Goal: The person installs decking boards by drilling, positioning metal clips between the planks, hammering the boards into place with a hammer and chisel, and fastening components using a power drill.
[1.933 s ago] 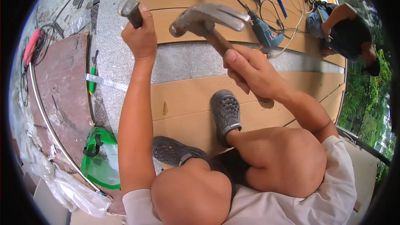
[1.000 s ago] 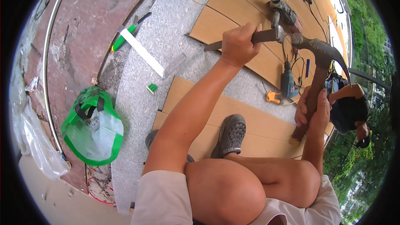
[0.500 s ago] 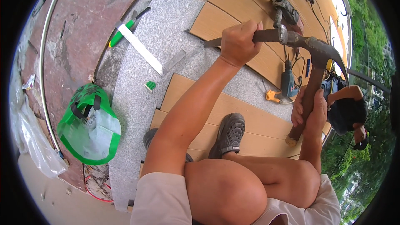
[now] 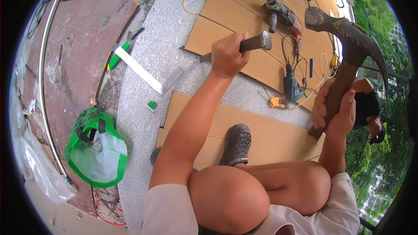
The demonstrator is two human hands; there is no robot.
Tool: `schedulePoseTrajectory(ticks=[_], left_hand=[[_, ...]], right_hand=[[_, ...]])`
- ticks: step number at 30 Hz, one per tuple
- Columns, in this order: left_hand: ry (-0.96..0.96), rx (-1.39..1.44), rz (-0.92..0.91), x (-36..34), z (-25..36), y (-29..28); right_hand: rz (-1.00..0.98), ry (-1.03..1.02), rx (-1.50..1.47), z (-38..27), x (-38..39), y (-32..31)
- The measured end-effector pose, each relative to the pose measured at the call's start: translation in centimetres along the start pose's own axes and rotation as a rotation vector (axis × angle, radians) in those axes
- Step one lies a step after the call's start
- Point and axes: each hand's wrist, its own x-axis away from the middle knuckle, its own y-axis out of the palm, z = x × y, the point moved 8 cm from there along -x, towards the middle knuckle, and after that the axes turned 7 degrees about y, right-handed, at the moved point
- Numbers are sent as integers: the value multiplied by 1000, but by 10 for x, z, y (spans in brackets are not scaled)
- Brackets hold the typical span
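My left hand [image 4: 227, 56] is closed in a fist around a steel chisel [image 4: 256, 42]. The chisel's battered striking end sticks out to the right, and its other end points left over the corner of a tan plank [image 4: 209, 35]. My right hand [image 4: 338, 111] grips the wooden handle of a claw hammer [image 4: 348, 39] low down. The hammer head is raised at the upper right, apart from the chisel, with its curved claw pointing right.
A green bag [image 4: 92, 180] stands at left near a metal square [image 4: 138, 70], a green-handled knife [image 4: 118, 57] and a green plastic piece [image 4: 151, 105]. A red-grey drill [image 4: 285, 15] and a blue drill [image 4: 292, 85] lie on the right. Another person [image 4: 370, 104] is beyond my right hand.
The hammer has swung up and to the right, away from the chisel's struck end, where its face was touching or nearly so. My left hand keeps its hold; the view has shifted slightly.
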Motion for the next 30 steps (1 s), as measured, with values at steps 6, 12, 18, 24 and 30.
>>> schedulePoseTrajectory(ticks=[6,12,18,24,30], left_hand=[[10,-17,-61,11,2,-7],[28,65,-14,-5,16,6],[10,22,-56,19,8,1],[-27,-28,-1,-2,-1,-5],[59,69,-201,29,42,0]], right_hand=[[-127,178,407,-8,-6,16],[-124,-597,-161,-119,38,-11],[49,106,512,-30,4,-22],[140,7,197,-10,72,-45],[253,324,133,98,120,-84]])
